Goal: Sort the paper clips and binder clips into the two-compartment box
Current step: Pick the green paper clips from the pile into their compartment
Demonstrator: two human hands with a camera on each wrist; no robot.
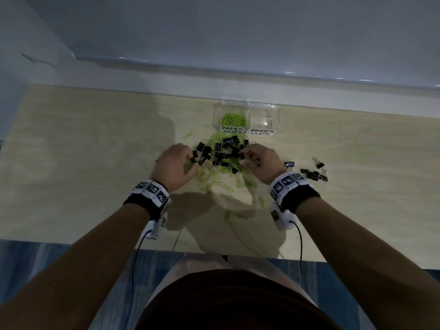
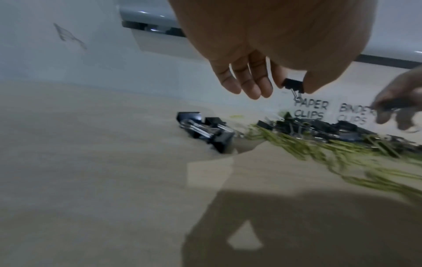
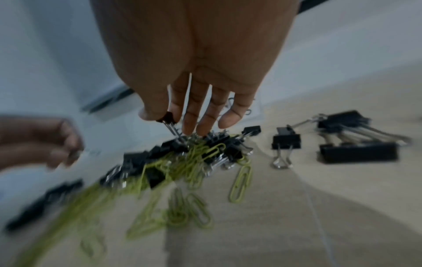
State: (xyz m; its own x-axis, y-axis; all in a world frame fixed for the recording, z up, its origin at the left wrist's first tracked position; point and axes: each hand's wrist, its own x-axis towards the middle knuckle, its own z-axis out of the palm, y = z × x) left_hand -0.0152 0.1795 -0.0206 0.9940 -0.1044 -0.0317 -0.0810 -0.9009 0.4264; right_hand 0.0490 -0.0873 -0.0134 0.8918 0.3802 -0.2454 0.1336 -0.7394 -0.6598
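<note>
Head view: the two-compartment box (image 1: 246, 116) sits above centre, beyond both hands; its right-hand binder compartment looks empty and lies nearer the right hand (image 1: 260, 160).

Left wrist view: the left hand (image 2: 262, 59) pinches a binder clip (image 2: 293, 85), handles hanging down.

Right wrist view: the right hand pinches another clip (image 3: 167, 117) above the mixed pile (image 3: 182, 159).

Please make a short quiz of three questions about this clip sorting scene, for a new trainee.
1. True or false: the compartment labelled BINDER CLIPS already holds clips.
2. What does the left hand pinch? A) green paper clip B) black binder clip C) nothing
3. What colour are the paper clips in the box?

Key: 1 false, it looks empty. 2 B. 3 green.
</note>
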